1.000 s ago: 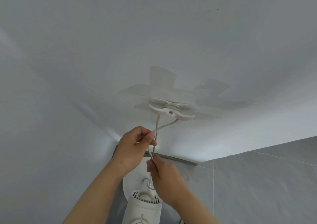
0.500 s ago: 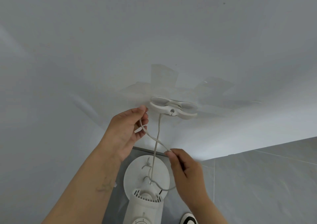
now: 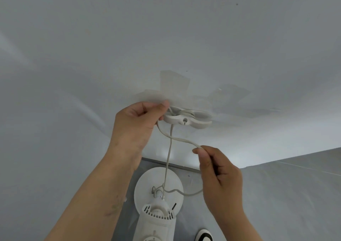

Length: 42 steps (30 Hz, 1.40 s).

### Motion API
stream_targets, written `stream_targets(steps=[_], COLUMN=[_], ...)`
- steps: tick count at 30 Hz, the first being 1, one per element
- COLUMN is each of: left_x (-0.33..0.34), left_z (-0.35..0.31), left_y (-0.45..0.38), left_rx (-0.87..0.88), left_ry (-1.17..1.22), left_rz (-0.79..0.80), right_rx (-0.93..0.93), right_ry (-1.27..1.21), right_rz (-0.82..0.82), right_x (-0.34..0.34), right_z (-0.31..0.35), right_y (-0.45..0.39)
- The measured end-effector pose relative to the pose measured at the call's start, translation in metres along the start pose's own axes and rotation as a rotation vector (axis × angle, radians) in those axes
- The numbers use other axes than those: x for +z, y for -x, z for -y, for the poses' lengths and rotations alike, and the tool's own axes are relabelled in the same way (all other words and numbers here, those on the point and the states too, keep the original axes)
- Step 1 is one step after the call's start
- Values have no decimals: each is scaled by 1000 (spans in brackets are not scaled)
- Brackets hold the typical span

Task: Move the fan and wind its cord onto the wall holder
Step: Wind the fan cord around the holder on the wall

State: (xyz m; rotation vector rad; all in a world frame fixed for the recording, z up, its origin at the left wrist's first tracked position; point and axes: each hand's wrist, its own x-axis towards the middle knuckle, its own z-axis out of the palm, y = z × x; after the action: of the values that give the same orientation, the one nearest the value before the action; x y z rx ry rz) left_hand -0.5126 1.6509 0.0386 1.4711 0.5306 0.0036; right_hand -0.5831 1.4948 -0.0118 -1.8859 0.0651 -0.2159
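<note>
Left hand [image 3: 136,124] pinches the thin white fan cord [image 3: 177,139] at the white plastic wall holder [image 3: 186,117], steering a turn on; right hand [image 3: 219,174] grips the slack below, feeding it. White pedestal fan [image 3: 158,203] stands on the floor beneath.

Soft, even daylight is washing the white wall [image 3: 92,56]; wide-angle distortion is bending edges, and shadows are staying faint.
</note>
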Motion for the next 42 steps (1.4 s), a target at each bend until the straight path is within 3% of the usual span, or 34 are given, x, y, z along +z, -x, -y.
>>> stream_targets(steps=[4, 10, 15, 19, 24, 29, 31, 36, 42], left_x=[4, 4, 5, 7, 13, 26, 29, 29, 26], left_z=[-1, 5, 17, 20, 22, 36, 43, 48, 44], left_y=[10, 10, 10, 9, 11, 25, 25, 22, 17], left_rx=[146, 210, 313, 313, 367, 862, 969, 993, 944], left_ry=[-47, -123, -244, -201, -258, -709, -763, -721, -677], left_rz=[-11, 28, 9, -4, -48, 50, 48, 3, 73], right_rx=[22, 39, 64, 135, 244, 297, 304, 309, 426], right_ry=[-33, -43, -10, -5, -19, -63, -69, -71, -131], right_rz=[-125, -334, -416, -463, -447, -421, -420, -416, -379], right_x=[-14, -34, -43, -43, -40, -40, -41, -43, -42], right_z=[0, 12, 13, 10, 7, 9, 9, 7, 5], right_y=[-2, -16, -32, -40, -44, -44, -44, -45, -42])
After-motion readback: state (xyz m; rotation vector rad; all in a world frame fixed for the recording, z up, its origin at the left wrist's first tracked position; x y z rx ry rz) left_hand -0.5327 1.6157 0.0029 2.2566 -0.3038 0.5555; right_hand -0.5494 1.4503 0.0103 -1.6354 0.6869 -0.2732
